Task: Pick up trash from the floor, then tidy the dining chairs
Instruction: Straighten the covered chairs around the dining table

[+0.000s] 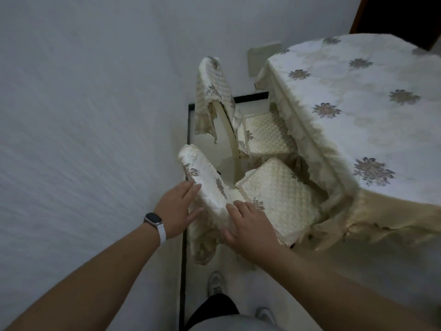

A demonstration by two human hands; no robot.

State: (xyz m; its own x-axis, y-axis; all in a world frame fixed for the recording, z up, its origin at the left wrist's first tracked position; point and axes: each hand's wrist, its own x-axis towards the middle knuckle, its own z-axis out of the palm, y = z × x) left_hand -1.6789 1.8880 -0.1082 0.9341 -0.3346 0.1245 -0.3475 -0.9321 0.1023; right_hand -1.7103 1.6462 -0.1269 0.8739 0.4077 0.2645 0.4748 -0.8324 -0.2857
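Note:
Two dining chairs with cream quilted covers stand along the table's left side. The near chair (279,199) has its seat partly under the tablecloth, and its covered backrest top (205,185) is right in front of me. My left hand (181,209) rests flat against the backrest's left side, fingers spread. My right hand (248,225) lies on the backrest's right end, fingers wrapped over its edge. The far chair (265,134) stands beyond it, its backrest (212,91) draped with a floral cover. No trash shows on the floor.
The dining table (358,111) with a cream floral cloth fills the right side. A white wall (83,115) runs close on the left, leaving a narrow strip of tiled floor (226,161). My feet (216,283) stand behind the near chair. A dark doorway (401,17) is at top right.

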